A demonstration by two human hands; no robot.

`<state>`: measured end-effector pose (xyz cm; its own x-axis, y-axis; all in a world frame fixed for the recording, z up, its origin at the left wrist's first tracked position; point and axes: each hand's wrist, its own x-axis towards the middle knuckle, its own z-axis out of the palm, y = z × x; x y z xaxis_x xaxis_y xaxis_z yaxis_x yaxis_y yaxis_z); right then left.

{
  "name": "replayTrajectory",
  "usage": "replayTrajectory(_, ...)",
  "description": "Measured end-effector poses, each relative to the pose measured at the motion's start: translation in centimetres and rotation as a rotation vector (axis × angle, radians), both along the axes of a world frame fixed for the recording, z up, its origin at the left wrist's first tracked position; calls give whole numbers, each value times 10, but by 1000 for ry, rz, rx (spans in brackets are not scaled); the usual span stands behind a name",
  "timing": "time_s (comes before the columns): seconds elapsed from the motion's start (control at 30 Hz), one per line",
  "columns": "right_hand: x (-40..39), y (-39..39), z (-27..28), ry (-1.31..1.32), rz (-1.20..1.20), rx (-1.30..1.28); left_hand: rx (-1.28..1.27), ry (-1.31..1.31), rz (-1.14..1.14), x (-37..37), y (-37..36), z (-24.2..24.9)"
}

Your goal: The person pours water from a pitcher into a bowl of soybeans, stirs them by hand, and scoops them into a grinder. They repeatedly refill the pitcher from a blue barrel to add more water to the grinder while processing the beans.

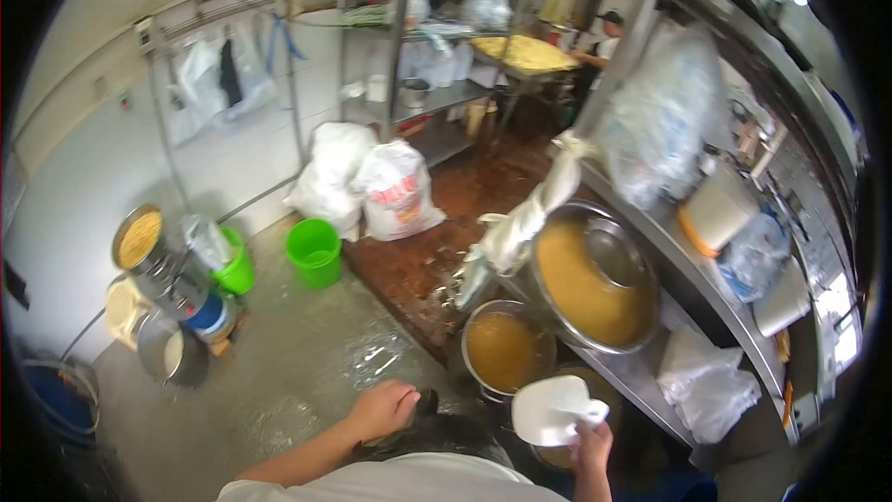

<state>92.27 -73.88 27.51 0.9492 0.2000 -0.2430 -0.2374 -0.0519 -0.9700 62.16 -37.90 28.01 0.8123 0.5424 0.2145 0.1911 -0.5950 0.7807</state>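
Note:
My right hand (pixel 592 446) grips a white plastic jug (pixel 548 411) by its handle, low in the view. The jug is over the near edge of a metal pot (pixel 502 353) of cloudy yellowish-brown liquid; the jug's inside is not visible. Beneath the jug, another pot (pixel 585 381) is partly covered. Beyond, a wide steel bowl (pixel 641 316) holds similar liquid with a smaller metal bowl (pixel 613 251) in it. My left hand (pixel 384 409) is in front of my body with its fingers curled in, and nothing shows in it.
A grinder (pixel 190 297) topped with yellow grains stands left, a metal pot (pixel 190 363) beside it. Green buckets (pixel 314 256) and white sacks (pixel 400 195) line the wall. Metal shelving (pixel 743 270) with bags runs along the right. The floor (pixel 307 363) is wet. A person (pixel 604 42) stands far back.

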Motion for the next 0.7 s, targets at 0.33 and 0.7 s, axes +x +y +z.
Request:
replayTrajectory(0.33,-58,369,-46,-29,903,-98,41,156,704,-169,86,6)
replayTrajectory(0.7,-137,664,-25,-526,1332,-338,-120,331,1087,-269,211,17)
